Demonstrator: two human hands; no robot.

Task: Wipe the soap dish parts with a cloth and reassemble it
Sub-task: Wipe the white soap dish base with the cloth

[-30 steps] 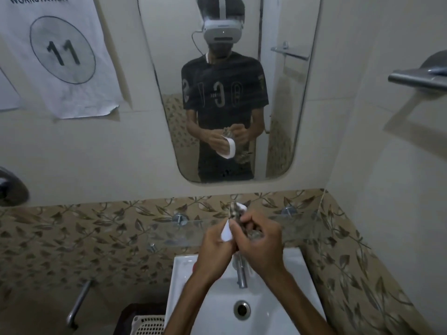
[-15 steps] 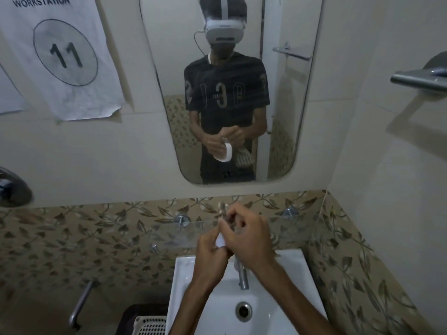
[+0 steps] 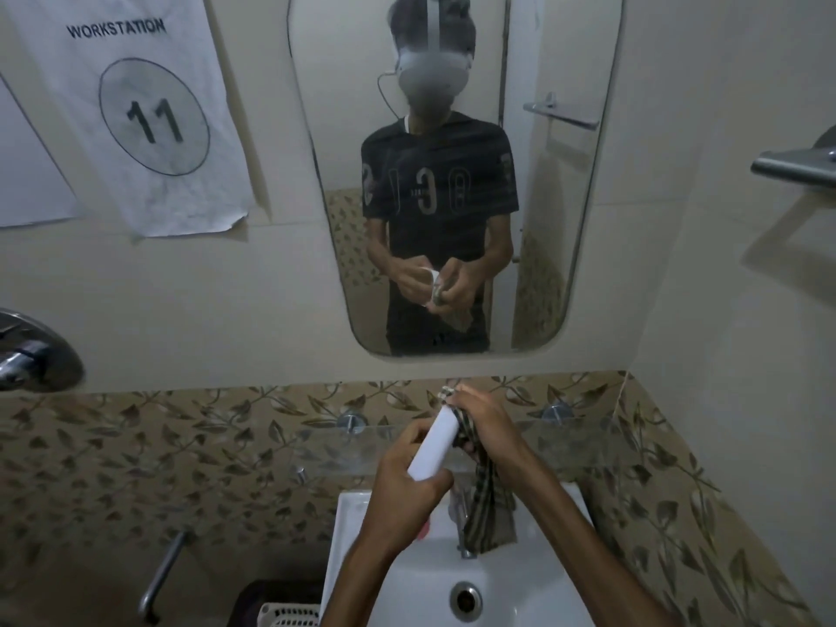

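Above the white ceramic washbasin (image 3: 362, 527), the left hand (image 3: 402, 486) is clenched round the lower end of a white, smooth plastic soap dish part (image 3: 434, 445), which tilts up and away toward the leaf-patterned tile band. The right hand (image 3: 486, 423) grasps a dark checked cloth (image 3: 486, 513), bunched against the upper end of the white part, with a long tail hanging down in front of the chrome tap (image 3: 461, 527).

This looks like the wiping stage, with reassembly not yet begun; no other piece of the dish can be made out (a small pinkish patch shows by the left wrist, too hidden to name).

The risks lie in the grip and the drop below. The part is slick plastic held only by one end, so a hard rub from the cloth at the far end could lever it out of the fingers and send it into the basin. The dangling cloth tail could snag on the tap or dip into a wet basin, which would leave streaks on the part rather than dry it.
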